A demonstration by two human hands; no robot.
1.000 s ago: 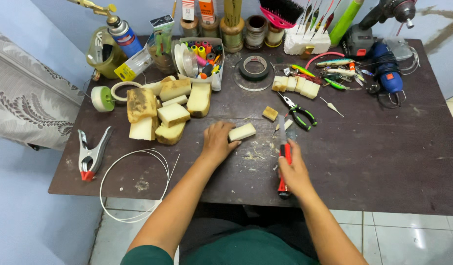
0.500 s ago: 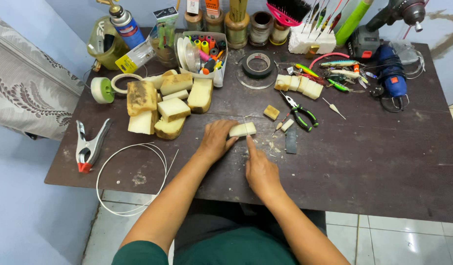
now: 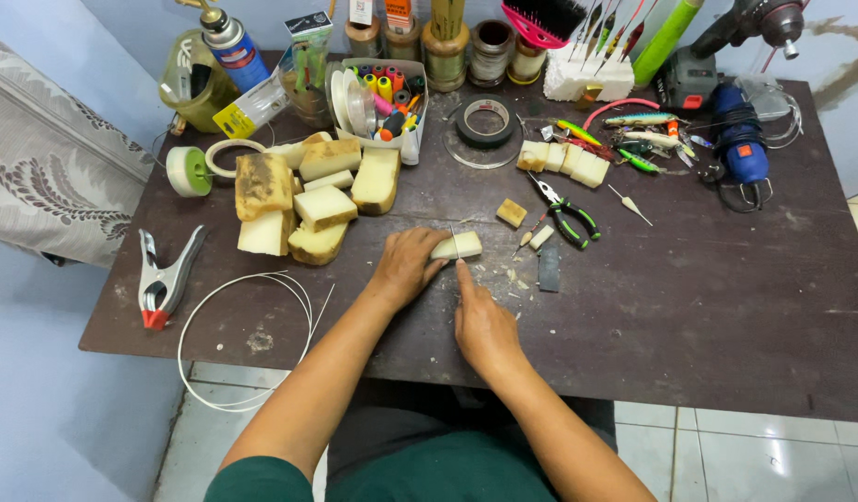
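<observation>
My left hand (image 3: 403, 268) grips the left end of a small pale block (image 3: 459, 245) and pins it flat on the dark table (image 3: 708, 307). My right hand (image 3: 480, 321) lies just in front of the block with its fingers curled. Its forefinger stretches onto the block's near edge. A thin blade (image 3: 452, 232) stands across the block in line with that finger; its handle is hidden under the hand. Pale shavings (image 3: 503, 277) lie right of the block.
A pile of larger pale blocks (image 3: 308, 200) sits at the left. Green-handled pliers (image 3: 570, 219), a small cube (image 3: 512, 213) and a dark strip (image 3: 548, 266) lie to the right. A spring clamp (image 3: 164, 279) and a white wire loop (image 3: 243, 344) are near the front left edge.
My right hand, holding a red-handled cutter a second ago, has moved left from the dark strip to the block. My left hand has stayed on the block.
</observation>
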